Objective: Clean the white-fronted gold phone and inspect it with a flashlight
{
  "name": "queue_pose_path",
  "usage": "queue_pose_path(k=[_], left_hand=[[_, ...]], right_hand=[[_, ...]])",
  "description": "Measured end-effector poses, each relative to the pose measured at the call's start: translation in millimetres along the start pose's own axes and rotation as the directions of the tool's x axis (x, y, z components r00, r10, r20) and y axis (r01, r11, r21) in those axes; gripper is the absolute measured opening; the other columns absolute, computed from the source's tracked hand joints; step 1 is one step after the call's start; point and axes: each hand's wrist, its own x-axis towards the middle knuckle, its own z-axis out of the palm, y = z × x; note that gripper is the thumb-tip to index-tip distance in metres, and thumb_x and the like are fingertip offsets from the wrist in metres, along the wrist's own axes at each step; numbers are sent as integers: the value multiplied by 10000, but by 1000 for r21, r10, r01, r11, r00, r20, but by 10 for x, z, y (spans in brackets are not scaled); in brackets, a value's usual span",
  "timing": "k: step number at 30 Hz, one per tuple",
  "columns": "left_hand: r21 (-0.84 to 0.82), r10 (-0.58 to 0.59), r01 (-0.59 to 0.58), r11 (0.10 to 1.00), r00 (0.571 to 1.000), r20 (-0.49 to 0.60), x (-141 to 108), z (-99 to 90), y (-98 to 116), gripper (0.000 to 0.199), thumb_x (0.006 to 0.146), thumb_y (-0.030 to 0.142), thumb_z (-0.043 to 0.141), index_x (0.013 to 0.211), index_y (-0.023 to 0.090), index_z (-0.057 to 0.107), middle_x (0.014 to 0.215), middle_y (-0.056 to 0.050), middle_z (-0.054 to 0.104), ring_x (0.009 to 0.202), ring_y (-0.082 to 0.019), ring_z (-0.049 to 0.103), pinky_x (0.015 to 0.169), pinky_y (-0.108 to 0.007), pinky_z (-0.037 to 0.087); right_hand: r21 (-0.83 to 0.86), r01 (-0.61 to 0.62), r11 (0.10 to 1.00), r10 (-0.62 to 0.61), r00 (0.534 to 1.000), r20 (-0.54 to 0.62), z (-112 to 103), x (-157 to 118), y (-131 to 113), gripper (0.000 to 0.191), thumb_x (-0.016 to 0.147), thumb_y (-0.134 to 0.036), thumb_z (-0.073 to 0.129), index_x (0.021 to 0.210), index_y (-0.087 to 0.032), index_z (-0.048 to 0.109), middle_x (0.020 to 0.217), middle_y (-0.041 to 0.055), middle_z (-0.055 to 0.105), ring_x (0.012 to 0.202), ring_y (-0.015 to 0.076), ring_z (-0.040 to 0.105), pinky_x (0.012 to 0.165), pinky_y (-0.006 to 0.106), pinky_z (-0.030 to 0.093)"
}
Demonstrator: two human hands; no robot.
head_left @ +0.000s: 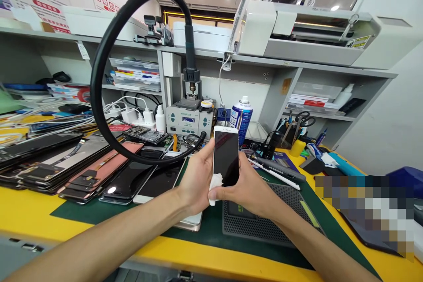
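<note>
A white-framed smartphone [228,154] with a dark screen stands raised between my two hands above the bench mat. My left hand [195,180] is closed along its left side, the fingertips partly hidden behind it. On the right edge lies my right hand [250,185], whose thumb presses a crumpled white tissue [216,181] against the phone's lower left corner. Below my hands, a white phone [194,221] rests on the green mat [211,240], beside a dark perforated pad [274,224].
Stacked phone screens [66,158] lie at the left. A hot air station [188,120] stands behind, its thick black hose [97,75] looping up. A blue spray can [242,114], a pen-like white tool [277,174] and a scissors holder [291,132] are at the right.
</note>
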Motion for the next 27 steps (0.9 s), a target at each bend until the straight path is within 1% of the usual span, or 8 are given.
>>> queue_pose_path(k=[3, 7, 12, 15, 19, 23, 25, 27], left_hand=[[4, -23, 22, 1000, 999, 34, -10, -11, -14, 525, 993, 509, 433, 1303, 148, 655, 1092, -104, 744, 1038, -288, 682, 924, -365, 506], [1, -14, 14, 1000, 998, 55, -23, -16, -43, 495, 1003, 491, 419, 1336, 195, 635, 1121, -83, 740, 1059, -274, 677, 926, -341, 495], [36, 0, -3, 999, 998, 70, -63, -7, -54, 579, 989, 578, 366, 1405, 232, 572, 1171, -89, 729, 1096, -300, 667, 985, -399, 459], [73, -7, 2, 997, 998, 58, -83, 6, -50, 615, 979, 615, 345, 1418, 240, 557, 1195, -84, 723, 1154, -316, 641, 1028, -424, 428], [128, 57, -65, 990, 996, 65, -92, 26, -64, 599, 1005, 577, 305, 1402, 221, 575, 1207, -71, 719, 1247, -299, 586, 1091, -399, 376], [136, 85, -91, 987, 995, 49, -91, -9, -104, 557, 990, 568, 392, 1369, 223, 610, 1208, -68, 723, 1329, -294, 521, 1126, -388, 341], [122, 88, -92, 988, 996, 33, -87, -47, -133, 547, 970, 575, 448, 1386, 250, 594, 1255, -59, 706, 1380, -294, 468, 1145, -400, 321], [134, 94, -100, 986, 994, 49, -79, -83, -166, 547, 967, 572, 463, 1404, 263, 577, 1317, -50, 675, 1428, -289, 405, 1166, -407, 295]], right_hand=[[-38, 1, 999, -2, 1000, -21, 7, -3, -19, 899, 610, -460, 901, 1360, -217, 470, 1265, 98, 590, 1167, 323, 565, 910, 424, 514], [-67, 19, 998, -21, 999, -28, 1, -3, -51, 804, 653, -497, 869, 1313, -217, 506, 1248, 97, 605, 1161, 326, 574, 918, 433, 511], [-54, 33, 998, -35, 999, -34, -12, -4, -64, 704, 692, -516, 839, 1249, -217, 530, 1211, 89, 628, 1120, 307, 612, 916, 429, 517], [-28, 27, 999, -29, 997, -76, -23, -5, -60, 697, 679, -498, 851, 1235, -216, 540, 1165, 86, 649, 1060, 297, 638, 871, 412, 538], [13, 28, 1000, -27, 993, -113, -23, 2, -59, 727, 658, -475, 870, 1248, -223, 529, 1131, 76, 668, 1003, 275, 657, 808, 379, 550], [97, 59, 994, -47, 992, -115, -20, 11, -70, 705, 664, -467, 874, 1229, -231, 523, 1132, 63, 680, 1024, 256, 660, 816, 352, 545], [136, 63, 989, -44, 990, -135, -35, 13, -83, 683, 657, -452, 884, 1197, -223, 535, 1104, 58, 688, 1002, 248, 665, 808, 344, 545], [154, 64, 986, -39, 986, -161, -62, 11, -104, 651, 655, -421, 891, 1170, -216, 549, 1092, 54, 689, 986, 240, 664, 817, 344, 543]])
